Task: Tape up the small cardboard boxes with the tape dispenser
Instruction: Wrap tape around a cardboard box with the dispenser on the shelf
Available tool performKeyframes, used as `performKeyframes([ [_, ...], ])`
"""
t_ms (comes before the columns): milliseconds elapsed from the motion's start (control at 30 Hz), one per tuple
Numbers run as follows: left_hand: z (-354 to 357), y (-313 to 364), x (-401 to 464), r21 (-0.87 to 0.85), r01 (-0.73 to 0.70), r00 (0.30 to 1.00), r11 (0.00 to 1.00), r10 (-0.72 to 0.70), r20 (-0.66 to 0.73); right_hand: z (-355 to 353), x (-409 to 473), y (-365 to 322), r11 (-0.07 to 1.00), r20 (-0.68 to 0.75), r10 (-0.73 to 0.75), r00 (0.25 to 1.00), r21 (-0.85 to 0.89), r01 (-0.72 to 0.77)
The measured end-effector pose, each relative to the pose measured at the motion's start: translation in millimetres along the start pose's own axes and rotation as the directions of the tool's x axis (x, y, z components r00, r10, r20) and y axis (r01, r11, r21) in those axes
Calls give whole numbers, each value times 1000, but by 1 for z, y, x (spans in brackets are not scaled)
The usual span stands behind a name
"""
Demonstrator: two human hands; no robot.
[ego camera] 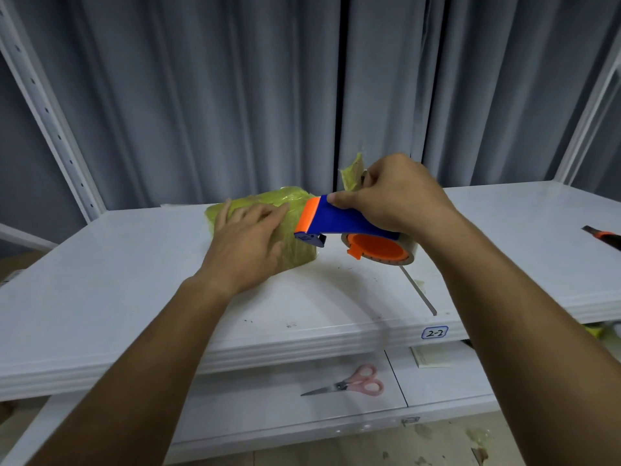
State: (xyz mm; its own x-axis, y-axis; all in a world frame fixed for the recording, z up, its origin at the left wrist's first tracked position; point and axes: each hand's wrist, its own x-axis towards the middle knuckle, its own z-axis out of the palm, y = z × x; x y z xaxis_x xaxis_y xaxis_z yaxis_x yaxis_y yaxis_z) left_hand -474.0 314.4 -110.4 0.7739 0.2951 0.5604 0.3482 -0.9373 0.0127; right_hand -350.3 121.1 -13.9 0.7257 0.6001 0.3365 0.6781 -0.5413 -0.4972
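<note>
A small box (295, 205), wrapped all over in yellowish tape, lies on the white shelf (134, 290). My left hand (247, 240) rests flat on its top and near side with the fingers straight. My right hand (389, 196) grips the blue and orange tape dispenser (339, 222). The dispenser's orange front edge touches the right end of the box. Its tape roll (379, 252) hangs just above the shelf. A crumpled flap of yellowish tape (351, 173) sticks up behind my right hand.
A utility knife (603, 237) lies at the shelf's far right edge. Pink-handled scissors (353, 385) lie on the lower shelf. A thin strip (418, 290) runs across the shelf under my right arm. Grey curtains (235, 95) hang behind, with rack posts at both sides.
</note>
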Motion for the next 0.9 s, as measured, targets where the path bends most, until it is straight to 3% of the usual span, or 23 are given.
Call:
performKeyframes([
  [467, 0, 10, 5, -180, 132, 983, 975, -152, -105, -7, -2, 9, 996, 22, -89, 996, -10, 89],
  [667, -1, 21, 0, -220, -39, 998, 975, 48, 35, -16, -3, 10, 995, 31, -80, 996, 60, 78],
  [900, 10, 38, 9, -377, 75, 994, 923, -99, -45, -15, -2, 10, 995, 33, -96, 995, 11, 95],
])
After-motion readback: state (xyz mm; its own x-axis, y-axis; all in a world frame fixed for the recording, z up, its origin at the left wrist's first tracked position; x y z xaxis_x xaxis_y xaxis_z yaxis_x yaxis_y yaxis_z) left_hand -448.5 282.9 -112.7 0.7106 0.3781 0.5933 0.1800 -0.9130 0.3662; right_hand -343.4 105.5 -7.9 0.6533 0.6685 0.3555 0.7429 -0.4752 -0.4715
